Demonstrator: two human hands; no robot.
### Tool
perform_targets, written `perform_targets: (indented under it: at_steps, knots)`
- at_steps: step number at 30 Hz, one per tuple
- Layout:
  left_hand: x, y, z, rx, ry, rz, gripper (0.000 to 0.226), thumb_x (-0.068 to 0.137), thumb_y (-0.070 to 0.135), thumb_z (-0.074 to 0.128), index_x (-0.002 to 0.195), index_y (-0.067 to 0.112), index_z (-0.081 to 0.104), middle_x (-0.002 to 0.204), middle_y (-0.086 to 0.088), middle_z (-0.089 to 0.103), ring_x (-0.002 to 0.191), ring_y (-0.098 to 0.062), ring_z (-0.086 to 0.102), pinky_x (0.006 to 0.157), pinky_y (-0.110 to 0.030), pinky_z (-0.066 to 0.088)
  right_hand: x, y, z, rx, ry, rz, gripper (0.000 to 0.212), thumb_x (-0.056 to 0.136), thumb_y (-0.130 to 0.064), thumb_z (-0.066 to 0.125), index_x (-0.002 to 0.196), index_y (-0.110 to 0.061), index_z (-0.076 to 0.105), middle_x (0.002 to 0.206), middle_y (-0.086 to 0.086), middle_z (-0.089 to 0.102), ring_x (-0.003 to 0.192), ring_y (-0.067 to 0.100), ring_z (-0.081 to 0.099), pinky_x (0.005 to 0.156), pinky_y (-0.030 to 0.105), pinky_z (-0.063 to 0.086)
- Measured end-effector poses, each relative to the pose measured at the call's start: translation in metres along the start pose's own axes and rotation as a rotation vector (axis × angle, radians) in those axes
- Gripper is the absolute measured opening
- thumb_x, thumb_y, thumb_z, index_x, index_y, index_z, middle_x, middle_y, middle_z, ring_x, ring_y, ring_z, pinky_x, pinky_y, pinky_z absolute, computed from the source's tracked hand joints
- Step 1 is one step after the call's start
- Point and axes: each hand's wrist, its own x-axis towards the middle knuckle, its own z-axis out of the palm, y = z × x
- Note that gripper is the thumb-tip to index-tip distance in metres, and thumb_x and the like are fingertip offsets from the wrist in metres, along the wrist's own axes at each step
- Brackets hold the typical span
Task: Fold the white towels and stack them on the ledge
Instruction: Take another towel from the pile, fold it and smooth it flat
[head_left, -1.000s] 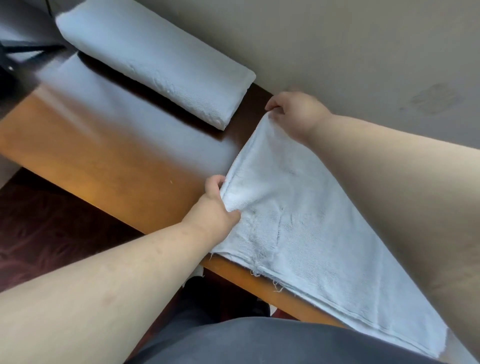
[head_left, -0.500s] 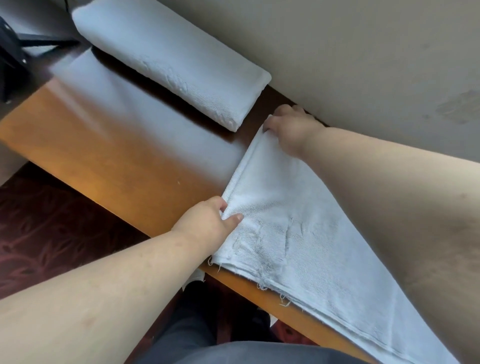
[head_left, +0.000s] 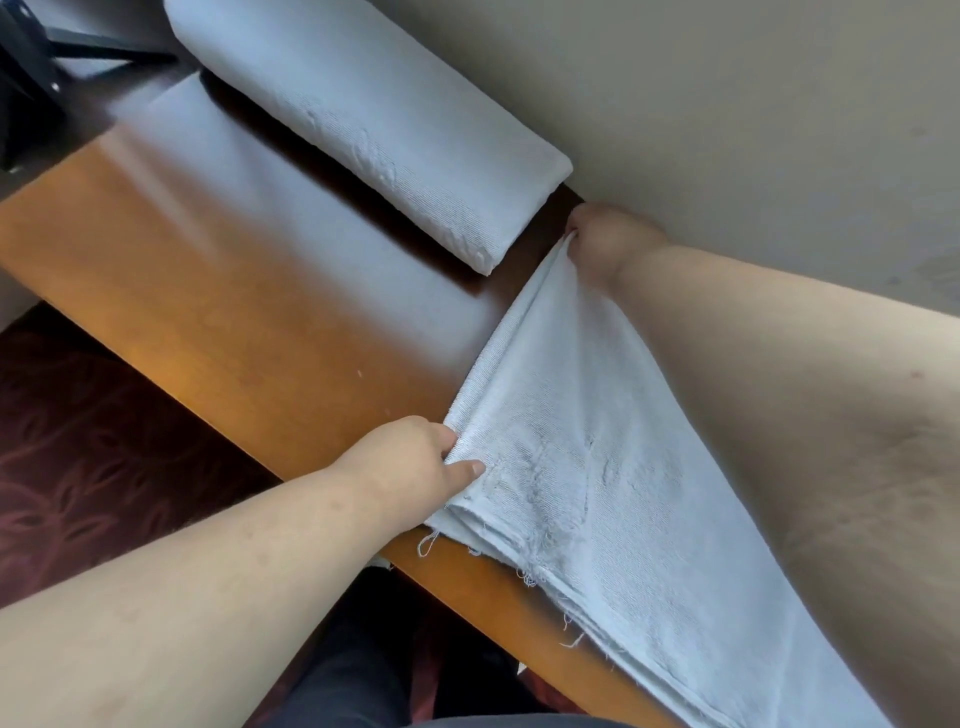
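Holding the towel by its short end, I had my left hand pinching the near corner, thumb on top and fingers tucked under the layers, and my right hand curled round the far corner up against the wall. Both grips were closed on cloth so the edge stayed taut and square between them, which I judged I needed before making the next fold. The towel lay across the ledge, its long length trailing off toward me on the right, frayed threads hanging over the front lip. The folded towel sat further along against the wall, just apart from my right hand, marking where this one should end up.
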Motion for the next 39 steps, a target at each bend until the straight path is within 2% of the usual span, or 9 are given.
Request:
perform_targets:
  at_steps: [5,11,15,18,24,27,30,33,39]
  knots:
    - [0.002,-0.003,-0.013,-0.208,-0.07,-0.086,0.046,0.097,0.054,0.043,0.069,0.017,0.048,0.06,0.003,0.043,0.054,-0.013,0.042,0.051,-0.027,0.032,0.013,-0.007,-0.005,0.06,0.017,0.092,0.032,0.102,-0.009,0.044,0.132,-0.002,0.051,0.136,0.017,0.052,0.124,0.031,0.05,0.102,0.031,0.038]
    - [0.01,-0.003,-0.025,-0.449,-0.089,-0.235,0.046,0.099,0.054,0.035,0.091,0.015,0.058,0.075,-0.004,0.056,0.082,-0.028,0.067,0.067,-0.03,0.045,0.024,-0.009,0.0,0.209,0.036,0.139,0.033,0.103,-0.009,0.036,0.132,-0.002,0.051,0.137,0.017,0.05,0.126,0.03,0.047,0.103,0.029,0.035]
    - [0.011,-0.005,-0.024,-0.281,0.003,-0.131,0.027,0.099,0.049,0.039,0.1,0.024,0.048,0.069,-0.004,0.055,0.056,-0.02,0.054,0.05,-0.027,0.038,0.012,0.006,0.013,0.166,0.143,-0.048,0.034,0.095,-0.018,0.041,0.124,-0.015,0.058,0.125,0.011,0.057,0.111,0.03,0.055,0.082,0.024,0.035]
    - [0.011,-0.006,-0.02,-0.18,0.039,-0.048,0.025,0.1,0.042,0.041,0.082,0.024,0.041,0.065,-0.001,0.049,0.053,-0.018,0.046,0.048,-0.027,0.031,0.009,0.014,0.017,0.122,0.163,-0.14,0.031,0.099,-0.023,0.044,0.124,-0.014,0.06,0.125,0.013,0.058,0.11,0.032,0.055,0.083,0.027,0.037]
    - [0.017,-0.008,-0.022,-0.056,0.034,-0.046,0.038,0.103,0.039,0.029,0.071,0.021,0.038,0.071,0.005,0.043,0.077,-0.021,0.047,0.056,-0.028,0.035,0.024,0.004,0.006,0.086,0.052,-0.026,0.025,0.1,-0.014,0.043,0.118,-0.004,0.057,0.12,0.019,0.059,0.109,0.033,0.055,0.08,0.028,0.032]
    - [0.018,-0.008,-0.031,-0.016,-0.084,-0.043,0.036,0.104,0.034,0.03,0.073,0.02,0.043,0.075,0.001,0.055,0.073,-0.019,0.052,0.056,-0.02,0.036,0.022,0.0,0.011,0.022,0.121,0.02,0.025,0.099,-0.02,0.041,0.117,-0.01,0.055,0.12,0.017,0.057,0.11,0.033,0.054,0.083,0.033,0.036]
    - [0.014,-0.009,-0.039,0.004,-0.217,-0.068,0.021,0.099,0.033,0.038,0.086,0.022,0.051,0.077,0.0,0.072,0.064,-0.011,0.06,0.054,-0.027,0.04,0.013,-0.004,0.021,0.082,0.207,0.136,0.043,0.099,-0.037,0.044,0.137,-0.016,0.045,0.141,0.014,0.045,0.128,0.035,0.043,0.099,0.044,0.036]
    - [0.013,-0.013,-0.048,0.061,-0.039,-0.06,0.027,0.091,0.056,0.048,0.092,0.03,0.054,0.075,0.007,0.065,0.068,-0.01,0.058,0.053,-0.027,0.036,-0.011,-0.012,0.032,0.365,0.332,0.196,0.06,0.094,-0.043,0.054,0.146,-0.018,0.038,0.151,0.009,0.036,0.136,0.033,0.035,0.11,0.047,0.032]
    - [0.029,-0.008,-0.049,-0.133,0.225,-0.044,0.035,0.082,0.067,0.054,0.092,0.035,0.055,0.081,0.011,0.062,0.072,-0.007,0.058,0.057,-0.027,0.043,-0.138,-0.059,0.083,0.597,0.329,0.009,0.038,0.091,-0.031,0.057,0.128,-0.022,0.061,0.135,0.002,0.054,0.129,0.025,0.044,0.109,0.038,0.035]
